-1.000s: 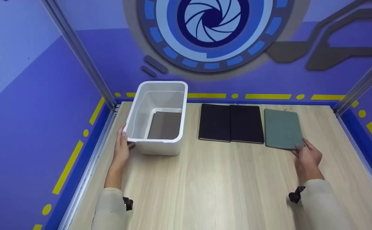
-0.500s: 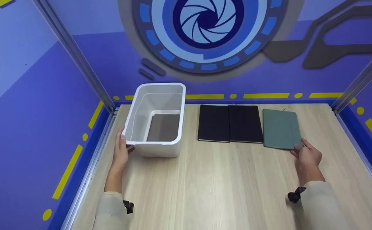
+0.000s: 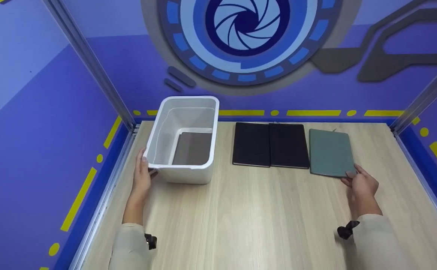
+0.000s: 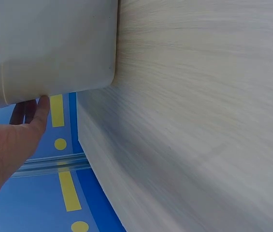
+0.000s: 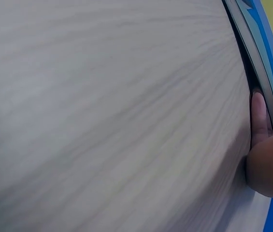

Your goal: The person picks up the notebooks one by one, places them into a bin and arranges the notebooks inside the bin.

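Observation:
On the left of the table stands a white plastic bin (image 3: 188,176), with a flat brown rectangular thing (image 3: 193,149) lying in its bottom. My left hand (image 3: 142,178) holds the bin at its near left corner; in the left wrist view, fingers (image 4: 40,113) touch its outer wall. At the right lies a green notebook (image 3: 330,152). My right hand (image 3: 364,184) pinches its near right corner, thumb on top. In the right wrist view, a finger (image 5: 258,113) is under the notebook (image 5: 262,67), and a dark gap shows below that edge.
Two black notebooks (image 3: 251,144) lie side by side between the bin and the green notebook. A blue printed wall (image 3: 263,99) rises behind the wooden table (image 3: 256,217). Metal rails and side walls bound it left and right.

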The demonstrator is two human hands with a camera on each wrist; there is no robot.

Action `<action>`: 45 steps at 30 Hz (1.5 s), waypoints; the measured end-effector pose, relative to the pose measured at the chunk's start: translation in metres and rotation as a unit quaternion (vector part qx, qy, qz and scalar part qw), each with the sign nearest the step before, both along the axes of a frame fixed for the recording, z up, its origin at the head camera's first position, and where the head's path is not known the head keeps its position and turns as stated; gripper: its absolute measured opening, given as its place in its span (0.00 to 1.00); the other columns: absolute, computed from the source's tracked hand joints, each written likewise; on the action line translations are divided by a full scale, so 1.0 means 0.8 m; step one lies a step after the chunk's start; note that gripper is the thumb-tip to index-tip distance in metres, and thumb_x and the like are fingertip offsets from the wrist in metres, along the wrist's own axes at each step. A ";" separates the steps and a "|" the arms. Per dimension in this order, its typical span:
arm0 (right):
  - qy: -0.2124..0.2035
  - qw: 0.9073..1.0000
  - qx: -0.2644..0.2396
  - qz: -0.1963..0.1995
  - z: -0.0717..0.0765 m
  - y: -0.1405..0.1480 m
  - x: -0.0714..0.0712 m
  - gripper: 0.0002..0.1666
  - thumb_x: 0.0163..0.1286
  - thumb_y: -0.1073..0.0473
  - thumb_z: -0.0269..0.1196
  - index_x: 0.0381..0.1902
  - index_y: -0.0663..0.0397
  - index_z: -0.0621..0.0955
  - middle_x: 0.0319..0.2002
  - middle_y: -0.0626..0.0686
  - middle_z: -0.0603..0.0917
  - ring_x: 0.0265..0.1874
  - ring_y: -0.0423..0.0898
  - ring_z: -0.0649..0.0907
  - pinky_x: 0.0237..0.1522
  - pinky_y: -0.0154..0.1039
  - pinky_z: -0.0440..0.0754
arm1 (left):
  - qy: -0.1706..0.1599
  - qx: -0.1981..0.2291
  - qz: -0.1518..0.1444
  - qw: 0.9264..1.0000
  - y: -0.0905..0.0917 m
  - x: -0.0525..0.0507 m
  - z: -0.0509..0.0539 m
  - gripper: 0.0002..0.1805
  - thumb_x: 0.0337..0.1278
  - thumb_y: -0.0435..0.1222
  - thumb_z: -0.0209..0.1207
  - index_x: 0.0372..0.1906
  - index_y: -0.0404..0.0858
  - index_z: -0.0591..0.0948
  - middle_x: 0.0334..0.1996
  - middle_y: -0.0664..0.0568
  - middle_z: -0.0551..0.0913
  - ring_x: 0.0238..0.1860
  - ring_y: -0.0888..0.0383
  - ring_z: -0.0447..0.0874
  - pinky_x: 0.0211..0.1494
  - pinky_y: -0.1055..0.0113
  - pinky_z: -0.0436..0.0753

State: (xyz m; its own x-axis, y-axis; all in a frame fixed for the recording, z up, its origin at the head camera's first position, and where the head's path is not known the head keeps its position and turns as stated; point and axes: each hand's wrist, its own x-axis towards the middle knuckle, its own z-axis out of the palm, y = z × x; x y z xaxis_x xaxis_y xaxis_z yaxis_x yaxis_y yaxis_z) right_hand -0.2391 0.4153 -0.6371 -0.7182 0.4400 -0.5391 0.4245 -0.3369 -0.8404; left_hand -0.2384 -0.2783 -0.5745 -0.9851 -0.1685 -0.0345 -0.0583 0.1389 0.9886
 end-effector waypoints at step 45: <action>0.078 0.981 -0.138 -0.110 0.011 -0.009 0.028 0.39 0.79 0.70 0.59 0.81 0.37 0.69 0.88 0.38 0.47 0.28 0.43 0.91 0.37 0.36 0.91 | -0.003 -0.012 -0.009 1.000 -0.004 0.000 0.001 0.32 0.90 0.52 0.29 0.89 0.52 0.45 0.88 0.44 0.49 0.87 0.40 0.49 0.85 0.34 0.59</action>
State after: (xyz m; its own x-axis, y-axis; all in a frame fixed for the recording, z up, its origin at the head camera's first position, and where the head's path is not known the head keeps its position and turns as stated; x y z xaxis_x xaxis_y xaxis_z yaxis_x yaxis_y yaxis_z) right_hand -0.2168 0.4079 -0.6283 -0.7054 0.4465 -0.5505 0.1899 -0.6292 -0.7537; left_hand -0.2383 -0.2816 -0.5738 -0.9877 -0.1519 -0.0359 -0.0608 0.1630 0.9848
